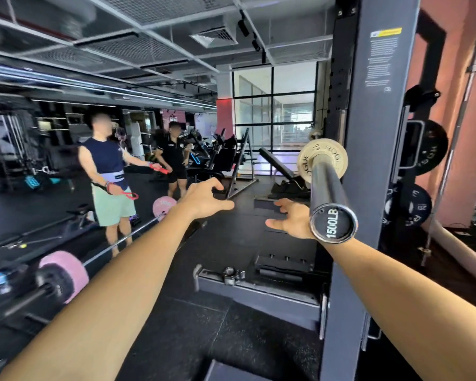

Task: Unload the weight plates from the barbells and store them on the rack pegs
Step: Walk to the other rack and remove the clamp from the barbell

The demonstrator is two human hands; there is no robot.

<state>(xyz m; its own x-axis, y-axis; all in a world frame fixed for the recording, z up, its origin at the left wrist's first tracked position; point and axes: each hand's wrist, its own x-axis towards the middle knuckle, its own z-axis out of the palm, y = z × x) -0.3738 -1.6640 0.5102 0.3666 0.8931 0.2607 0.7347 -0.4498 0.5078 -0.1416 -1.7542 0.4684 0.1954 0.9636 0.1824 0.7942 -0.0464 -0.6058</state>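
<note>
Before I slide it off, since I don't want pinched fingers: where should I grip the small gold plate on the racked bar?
Probably by the rim of the small gold plate, one of the hands on each side edge, coming in from the open sleeve end. It sits upright, face toward you, against the collar with the rack upright close behind it, so its rim looks easiest to reach.

left forearm [116,284]: bare, sleeveless | right forearm [412,281]: bare, sleeveless
</note>
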